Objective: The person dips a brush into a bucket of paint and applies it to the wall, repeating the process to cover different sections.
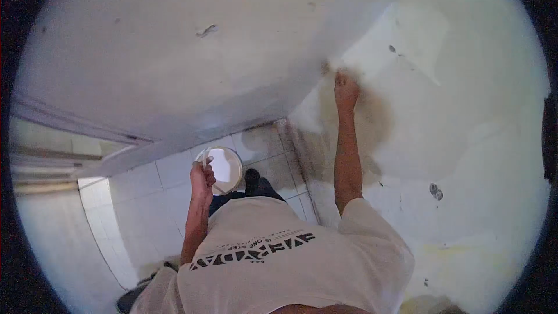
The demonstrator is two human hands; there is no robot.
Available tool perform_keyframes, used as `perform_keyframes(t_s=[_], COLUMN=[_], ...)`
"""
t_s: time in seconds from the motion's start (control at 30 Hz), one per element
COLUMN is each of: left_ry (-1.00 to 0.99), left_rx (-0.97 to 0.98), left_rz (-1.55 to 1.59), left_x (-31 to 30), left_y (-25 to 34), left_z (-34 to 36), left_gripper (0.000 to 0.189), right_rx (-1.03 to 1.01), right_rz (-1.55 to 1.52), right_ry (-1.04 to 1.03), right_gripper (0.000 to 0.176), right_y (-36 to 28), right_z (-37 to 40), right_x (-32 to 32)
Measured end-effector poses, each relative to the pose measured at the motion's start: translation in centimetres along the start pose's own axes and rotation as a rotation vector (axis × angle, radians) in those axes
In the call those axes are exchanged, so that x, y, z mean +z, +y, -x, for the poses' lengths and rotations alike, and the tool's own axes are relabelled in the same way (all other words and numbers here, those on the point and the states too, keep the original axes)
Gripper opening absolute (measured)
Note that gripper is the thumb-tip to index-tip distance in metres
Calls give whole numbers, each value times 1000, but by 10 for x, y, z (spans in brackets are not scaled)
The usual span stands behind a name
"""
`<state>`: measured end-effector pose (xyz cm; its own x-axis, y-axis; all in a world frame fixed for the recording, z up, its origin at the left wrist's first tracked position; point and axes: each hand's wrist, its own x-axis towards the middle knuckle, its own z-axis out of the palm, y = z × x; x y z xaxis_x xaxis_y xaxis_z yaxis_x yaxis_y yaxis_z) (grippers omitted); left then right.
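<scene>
My left hand (202, 179) is closed at the left side of a round white bucket (239, 170), gripping it by what looks like its pale handle. White liquid (224, 166) shows inside the bucket. Stretched far forward, my right hand (346, 88) is closed up against the corner where two walls meet. Whatever its fingers hold is too small and blurred to name. Brownish shadow or staining surrounds this hand on the right wall (418, 122).
Another pale wall (174, 64) rises ahead, with a small scuffed mark on it. Below are white floor tiles (139, 183) with a dark patch near the corner. The right wall has several dark chips (436, 191). A window-like opening (58, 139) is at left.
</scene>
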<state>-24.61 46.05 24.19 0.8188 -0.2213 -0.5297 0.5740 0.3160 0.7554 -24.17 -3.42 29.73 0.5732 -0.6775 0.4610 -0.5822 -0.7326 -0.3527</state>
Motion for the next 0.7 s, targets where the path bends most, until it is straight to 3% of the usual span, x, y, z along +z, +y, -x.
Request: perform_keyframes(t_s=[0.07, 0.1, 0.17, 0.27, 0.33, 0.37, 0.47, 0.53, 0.57, 0.63, 0.7], left_ry=[27, -37, -90, -16, 10, 48, 86, 97, 141, 136, 104], left_rx=[-14, -2, -15, -48, -71, -56, -51, -41, -31, -50, -24], left_rz=[-48, -35, -31, -66, -71, -68, -49, -31, -22, -26, -12], left_x=[-13, -17, -24, -19, -14, -9, -13, -16, -16, -23, -28], left_y=[-4, -8, -14, -12, -10, -10, -13, -11, -10, -12, -12], left_z=[7, 3, 5, 4, 12, 15, 15, 14, 17, 17, 18], left_gripper=[41, 40, 39, 36, 37, 39, 42, 43, 42, 42, 33], right_rx=[-30, -36, -14, -28, -181, 24, 80, -109, -100, -232, -182], right_rz=[36, 23, -152, -338, -579, -565, -305, -251, -260, 83, 53], right_ry=[-189, -194, 98, 209, 517, 301, 135, 196, 197, 14, 16], right_gripper=[35, 35, 32, 37, 35, 33, 34, 33, 33, 33, 28], right_y=[49, 35, 5, -14, -34, -26, 4, 43, 53, 69, 71], right_z=[22, 17, 10, -13, -23, -21, 6, 30, 33, 34, 7], right_x=[61, 53, -6, -51, -66, -49, 43, 107, 122, 128, 119])
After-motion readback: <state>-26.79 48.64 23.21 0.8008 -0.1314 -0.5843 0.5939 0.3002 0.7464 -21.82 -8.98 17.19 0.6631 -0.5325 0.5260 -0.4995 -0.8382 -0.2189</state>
